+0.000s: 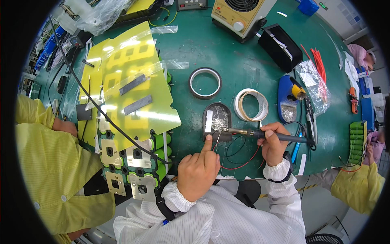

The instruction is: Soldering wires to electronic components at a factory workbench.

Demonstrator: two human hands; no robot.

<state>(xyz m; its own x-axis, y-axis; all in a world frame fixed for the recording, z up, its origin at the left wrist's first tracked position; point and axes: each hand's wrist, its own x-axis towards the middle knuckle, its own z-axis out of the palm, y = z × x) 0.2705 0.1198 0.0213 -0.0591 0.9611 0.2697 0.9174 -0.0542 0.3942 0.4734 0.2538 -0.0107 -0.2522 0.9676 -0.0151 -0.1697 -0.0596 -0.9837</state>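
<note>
My right hand (273,143) grips a soldering iron (284,137), its metal tip pointing left over a small black tray (205,122) with silvery solder bits in it. My left hand (199,171) lies in front of the tray, index finger stretched onto its near edge, the other fingers curled. Thin wires (217,147) run from beside its fingers up to the iron's tip; they seem held there, though the grip itself is partly hidden. A red wire (243,166) loops to the right from the same hand. Inside the tray stands a white strip (209,120).
Left lies a battery pack (159,142) with green cells beneath a yellow sheet (162,103); a black cable (106,117) crosses it. Tape rolls (219,90), a blue iron stand (284,95) and a beige fan unit (239,20) stand beyond. A person in yellow (61,162) is at left.
</note>
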